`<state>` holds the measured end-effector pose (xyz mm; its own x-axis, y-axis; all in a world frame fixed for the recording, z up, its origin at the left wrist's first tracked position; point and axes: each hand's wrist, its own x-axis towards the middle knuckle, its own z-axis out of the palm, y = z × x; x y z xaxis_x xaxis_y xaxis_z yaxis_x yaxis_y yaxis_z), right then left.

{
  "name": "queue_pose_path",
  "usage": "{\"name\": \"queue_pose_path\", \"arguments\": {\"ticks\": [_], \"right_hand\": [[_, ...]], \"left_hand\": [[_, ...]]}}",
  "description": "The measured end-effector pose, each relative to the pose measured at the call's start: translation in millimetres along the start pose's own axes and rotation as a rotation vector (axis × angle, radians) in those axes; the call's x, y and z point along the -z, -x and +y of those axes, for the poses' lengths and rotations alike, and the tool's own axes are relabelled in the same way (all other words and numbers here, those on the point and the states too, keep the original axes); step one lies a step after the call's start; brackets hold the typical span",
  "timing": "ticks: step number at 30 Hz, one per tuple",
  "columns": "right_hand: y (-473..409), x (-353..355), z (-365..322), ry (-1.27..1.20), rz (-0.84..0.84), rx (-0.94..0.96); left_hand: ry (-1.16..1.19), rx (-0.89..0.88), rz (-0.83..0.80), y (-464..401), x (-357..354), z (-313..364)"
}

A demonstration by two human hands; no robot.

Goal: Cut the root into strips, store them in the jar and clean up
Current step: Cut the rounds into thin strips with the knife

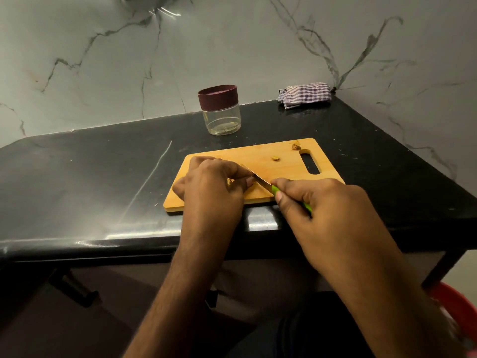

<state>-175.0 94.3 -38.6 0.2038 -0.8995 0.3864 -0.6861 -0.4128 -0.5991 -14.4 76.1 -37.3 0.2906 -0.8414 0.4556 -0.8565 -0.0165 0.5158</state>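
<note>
Root (229,180) looks small, hard, likely to roll — left hand (210,187) pinches it on the board (260,156); right hand (317,202) grips the knife (260,180) handle.

The left hand (210,188) hides nearly all of the root (229,180).

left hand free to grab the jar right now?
Probably not yet. The left hand is curled round the root piece on the cutting board, beside the knife. The path to the jar is free, though its lid is on.
</note>
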Motion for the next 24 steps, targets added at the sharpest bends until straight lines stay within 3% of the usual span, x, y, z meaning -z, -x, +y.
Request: {"name": "queue_pose_path", "arguments": {"ticks": [13, 20, 24], "right_hand": [[14, 24, 2, 0.087, -0.111, -0.149], [7, 19, 0, 0.158, -0.122, -0.152], [7, 18, 1, 0.160, -0.132, -0.129]], "left_hand": [[0.083, 0.059, 0.005, 5, 2, 3], [-0.090, -0.066, -0.227, 1, 2, 9], [-0.069, -0.084, -0.242, -2, -2, 5]]}}
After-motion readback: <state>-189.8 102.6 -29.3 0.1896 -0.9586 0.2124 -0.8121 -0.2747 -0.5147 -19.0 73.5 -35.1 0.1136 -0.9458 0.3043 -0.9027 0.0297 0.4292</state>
